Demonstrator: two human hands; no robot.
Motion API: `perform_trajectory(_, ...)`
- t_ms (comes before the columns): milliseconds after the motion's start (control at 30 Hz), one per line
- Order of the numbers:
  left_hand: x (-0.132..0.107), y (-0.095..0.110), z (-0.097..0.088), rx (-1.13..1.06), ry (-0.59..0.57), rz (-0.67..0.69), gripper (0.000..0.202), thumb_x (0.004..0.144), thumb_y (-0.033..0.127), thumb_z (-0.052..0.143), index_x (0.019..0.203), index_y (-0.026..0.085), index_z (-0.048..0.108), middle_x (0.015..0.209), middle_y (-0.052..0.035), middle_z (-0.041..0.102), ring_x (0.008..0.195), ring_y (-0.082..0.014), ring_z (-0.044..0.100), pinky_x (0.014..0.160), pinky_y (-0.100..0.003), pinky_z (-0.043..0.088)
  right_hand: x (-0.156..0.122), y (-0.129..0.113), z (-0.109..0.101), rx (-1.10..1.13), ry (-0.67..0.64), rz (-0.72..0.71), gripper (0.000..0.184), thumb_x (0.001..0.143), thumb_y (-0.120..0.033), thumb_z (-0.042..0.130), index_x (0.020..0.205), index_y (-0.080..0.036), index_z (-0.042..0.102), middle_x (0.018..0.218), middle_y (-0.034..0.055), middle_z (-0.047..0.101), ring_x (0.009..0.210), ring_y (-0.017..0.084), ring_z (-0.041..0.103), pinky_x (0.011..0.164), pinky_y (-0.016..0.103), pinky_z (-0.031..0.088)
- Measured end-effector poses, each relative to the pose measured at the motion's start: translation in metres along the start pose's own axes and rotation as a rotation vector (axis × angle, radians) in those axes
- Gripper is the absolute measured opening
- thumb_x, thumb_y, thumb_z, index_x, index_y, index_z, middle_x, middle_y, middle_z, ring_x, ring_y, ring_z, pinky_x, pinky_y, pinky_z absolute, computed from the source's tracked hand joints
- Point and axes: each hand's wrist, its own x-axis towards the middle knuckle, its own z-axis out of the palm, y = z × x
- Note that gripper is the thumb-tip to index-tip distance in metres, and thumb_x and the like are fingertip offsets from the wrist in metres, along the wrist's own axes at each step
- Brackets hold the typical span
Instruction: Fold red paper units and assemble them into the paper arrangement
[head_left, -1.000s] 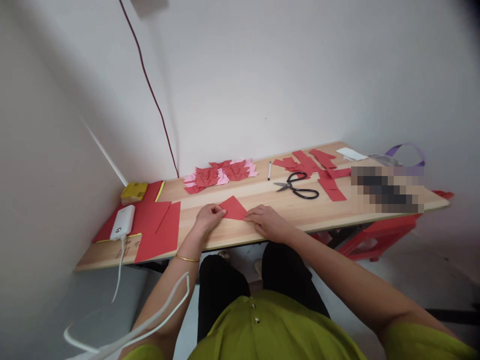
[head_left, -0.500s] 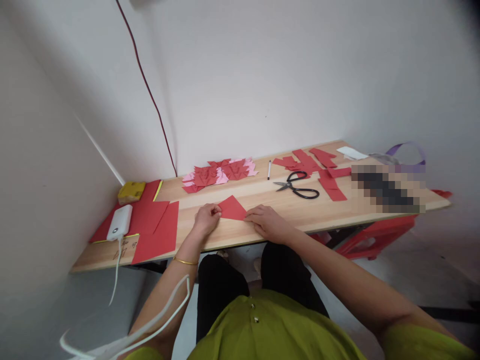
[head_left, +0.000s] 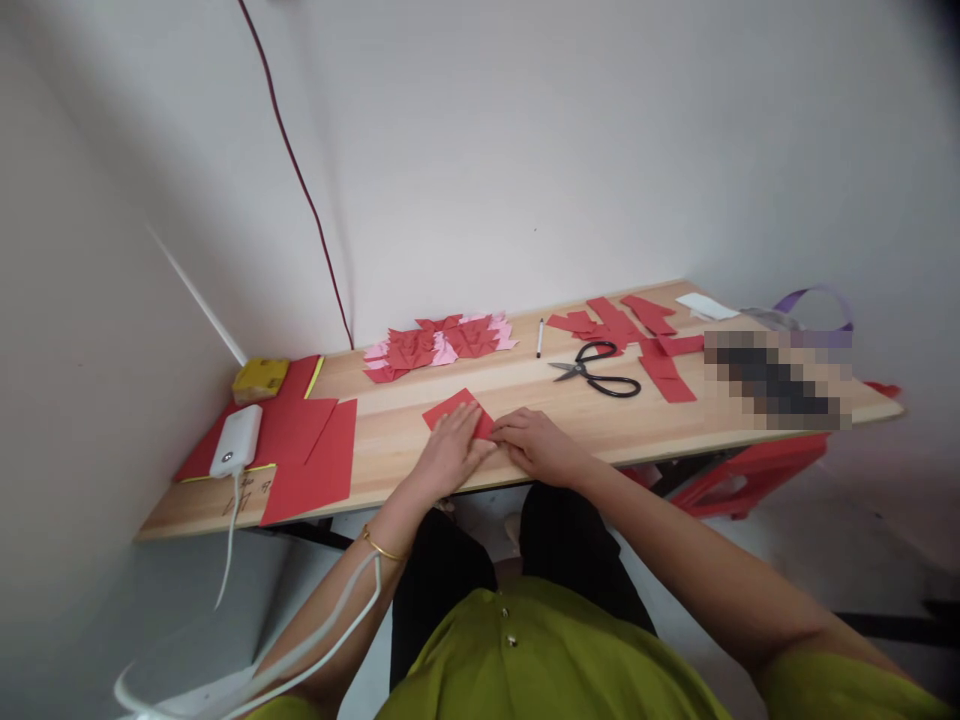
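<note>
A small piece of red paper (head_left: 442, 408), folded to a point at the back, lies flat near the front edge of the wooden table. My left hand (head_left: 452, 452) rests on its middle with stretched fingers, hiding part of the sheet. At the right corner, my right hand (head_left: 536, 445) has its fingertips pressed together on the paper. Behind these hands lies a pile of folded red and pink paper pieces (head_left: 405, 350). Scissors with black handles (head_left: 576, 370) lie spread to the right, beside a white pen (head_left: 540, 340).
Cut red paper strips (head_left: 666, 378) lie at the right rear. Larger red sheets (head_left: 315, 480) cover the left end, with a white power bank (head_left: 238, 440) and a yellow packet (head_left: 261, 380) on them. A red stool (head_left: 739, 480) stands partly under the table.
My left hand has gone from pinching the paper's left side to lying flat across it, further right. The right hand has stayed at its corner.
</note>
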Motion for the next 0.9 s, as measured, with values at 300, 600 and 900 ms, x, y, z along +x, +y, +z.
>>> perform_trajectory(300,0.002,-0.003,0.011,0.177,-0.16,0.043,0.091,0.078,0.069,0.043,0.146,0.011,0.024,0.154,-0.0174,0.017,0.143,-0.0292,0.013,0.115,-0.046,0.014,0.0,0.0,0.0,-0.008,0.0,0.004,0.037,0.078,-0.01,0.053,0.111,-0.02,0.064,0.113,0.0078,0.063,0.106,0.02,0.052,0.092,0.038,0.038)
perform_trajectory(600,-0.014,-0.012,0.001,0.209,-0.205,0.002,0.1,0.076,0.075,0.038,0.147,0.008,0.019,0.154,-0.0177,0.012,0.143,-0.0314,0.013,0.113,-0.049,0.017,-0.001,0.0,0.001,-0.012,0.02,0.01,0.033,0.081,-0.011,0.05,0.109,-0.02,0.065,0.114,0.0072,0.065,0.105,0.021,0.053,0.092,0.038,0.038)
perform_trajectory(900,-0.014,-0.007,-0.002,0.213,-0.259,-0.024,0.11,0.066,0.083,0.04,0.149,0.016,0.015,0.155,-0.0155,0.004,0.143,-0.0328,0.005,0.113,-0.053,0.009,-0.003,-0.004,-0.002,-0.065,0.112,0.177,0.021,0.084,-0.014,0.048,0.098,-0.016,0.064,0.101,0.0089,0.066,0.095,0.021,0.056,0.083,0.034,0.04)
